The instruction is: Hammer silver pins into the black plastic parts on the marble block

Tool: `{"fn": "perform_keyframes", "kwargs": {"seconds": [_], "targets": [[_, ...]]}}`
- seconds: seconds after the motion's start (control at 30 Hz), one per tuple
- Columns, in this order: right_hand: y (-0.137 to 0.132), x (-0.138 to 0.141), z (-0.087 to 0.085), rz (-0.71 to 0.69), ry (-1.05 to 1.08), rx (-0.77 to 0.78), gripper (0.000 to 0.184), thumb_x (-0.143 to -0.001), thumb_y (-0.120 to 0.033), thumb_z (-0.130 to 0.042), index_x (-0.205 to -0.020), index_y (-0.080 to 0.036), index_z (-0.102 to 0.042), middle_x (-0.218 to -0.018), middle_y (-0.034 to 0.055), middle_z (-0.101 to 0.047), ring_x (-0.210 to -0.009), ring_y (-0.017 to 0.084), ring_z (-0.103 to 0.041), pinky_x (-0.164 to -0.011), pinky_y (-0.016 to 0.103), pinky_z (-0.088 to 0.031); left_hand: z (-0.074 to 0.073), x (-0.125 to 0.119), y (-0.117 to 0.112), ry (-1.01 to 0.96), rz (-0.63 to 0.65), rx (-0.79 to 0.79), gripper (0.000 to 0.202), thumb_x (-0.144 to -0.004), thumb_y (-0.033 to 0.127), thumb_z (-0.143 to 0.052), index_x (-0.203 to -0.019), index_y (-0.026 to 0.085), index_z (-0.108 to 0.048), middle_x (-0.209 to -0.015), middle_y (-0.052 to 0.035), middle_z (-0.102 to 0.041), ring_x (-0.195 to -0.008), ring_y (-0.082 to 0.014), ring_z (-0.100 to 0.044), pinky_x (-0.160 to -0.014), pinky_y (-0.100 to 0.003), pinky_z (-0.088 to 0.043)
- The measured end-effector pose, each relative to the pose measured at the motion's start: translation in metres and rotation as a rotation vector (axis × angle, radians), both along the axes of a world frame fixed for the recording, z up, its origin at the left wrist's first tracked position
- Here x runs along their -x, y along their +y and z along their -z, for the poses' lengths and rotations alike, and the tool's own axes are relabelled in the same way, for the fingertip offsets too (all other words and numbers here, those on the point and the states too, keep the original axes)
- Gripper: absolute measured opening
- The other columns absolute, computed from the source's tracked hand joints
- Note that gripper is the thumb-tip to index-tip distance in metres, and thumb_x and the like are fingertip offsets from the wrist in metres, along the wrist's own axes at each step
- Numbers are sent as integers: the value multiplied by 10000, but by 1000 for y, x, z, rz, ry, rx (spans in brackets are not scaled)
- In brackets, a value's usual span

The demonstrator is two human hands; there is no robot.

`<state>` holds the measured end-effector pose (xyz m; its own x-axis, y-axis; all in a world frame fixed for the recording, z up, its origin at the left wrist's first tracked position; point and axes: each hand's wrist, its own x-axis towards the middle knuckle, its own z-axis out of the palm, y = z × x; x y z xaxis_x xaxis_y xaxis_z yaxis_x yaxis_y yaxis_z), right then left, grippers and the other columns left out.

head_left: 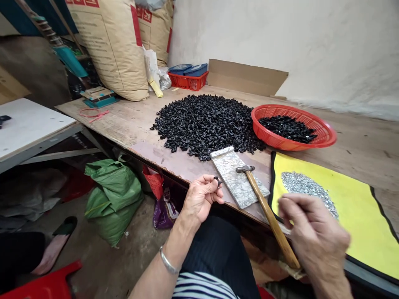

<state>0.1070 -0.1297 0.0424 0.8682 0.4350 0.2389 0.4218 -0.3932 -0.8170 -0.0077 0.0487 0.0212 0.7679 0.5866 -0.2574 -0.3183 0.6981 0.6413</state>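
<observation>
Between thumb and fingers of my left hand is a small black plastic part, held just off the table's front edge. My right hand is curled and blurred, close to a heap of small silvery metal pieces on a yellow cloth; whether anything sits in its fingers is hidden. A hammer with a wooden handle lies with its head on a grey stone slab, its handle reaching over the front edge. Behind the slab spreads a big pile of black plastic parts.
At the right a red plastic basket holds more black parts. Farther back stand a red crate with blue lids, a cardboard sheet and a large paper sack. A green sack rests on the floor, near another person's foot.
</observation>
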Motion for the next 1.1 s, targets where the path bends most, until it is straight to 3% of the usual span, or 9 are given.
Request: {"fn": "perform_keyframes", "kwargs": {"seconds": [0.1, 0.23, 0.4, 0.53, 0.6, 0.87, 1.1], "targets": [[27, 33, -2, -151, 239, -133, 205, -783, -412, -573, -805, -208, -584, -569, -19, -543, -435, 96, -432, -419, 238, -347, 1, -3, -17, -11, 45, 100, 230, -603, 212, -763, -687, 104, -579, -572, -4, -598, -440, -86, -547, -352, -170, -464], [45, 45, 0, -220, 387, -229, 203, -771, -381, -594, -733, -184, -569, -538, -35, -518, -409, 68, -398, -385, 210, -320, 1, -2, -26, -13, 73, 120, 220, -595, 200, -768, -669, 94, -589, -573, -17, -599, -447, -92, -553, -345, -167, -462], [47, 39, -1, -185, 342, -265, 166, -784, -344, -590, -769, -179, -578, -566, -33, -523, -448, 71, -423, -410, 205, -339, 3, 1, -31, 8, 35, 61, 224, -607, 207, -764, -695, 92, -593, -592, -21, -611, -469, -112, -578, -372, -198, -501], [48, 33, -2, -195, 273, -244, 147, -788, -322, -584, -755, -179, -576, -570, -30, -512, -485, 82, -449, -429, 211, -345, 5, 3, -33, -14, 109, 48, 241, -623, 228, -758, -697, 89, -576, -732, -74, -666, -550, -150, -636, -429, -229, -539], [49, 32, -1, -207, 271, -236, 135, -790, -312, -581, -765, -180, -579, -585, -28, -522, -495, 84, -461, -441, 214, -353, 6, 4, -34, -25, 147, 27, 238, -640, 231, -748, -710, 92, -568, -712, -77, -672, -539, -157, -638, -439, -245, -546], [45, 32, 8, -348, 309, -195, 122, -810, -305, -565, -767, -193, -590, -670, -17, -569, -511, 73, -445, -437, 207, -329, 11, 4, -34, -81, 196, 11, 225, -716, 290, -686, -730, 102, -565, -637, -54, -648, -418, -111, -560, -325, -206, -479], [45, 28, 8, -323, 350, -205, 147, -778, -317, -600, -718, -183, -612, -658, -15, -550, -502, 74, -423, -443, 211, -338, 12, -3, -41, -55, 154, 18, 260, -716, 338, -684, -740, 117, -548, -586, -39, -636, -356, -90, -512, -271, -180, -433]]}}
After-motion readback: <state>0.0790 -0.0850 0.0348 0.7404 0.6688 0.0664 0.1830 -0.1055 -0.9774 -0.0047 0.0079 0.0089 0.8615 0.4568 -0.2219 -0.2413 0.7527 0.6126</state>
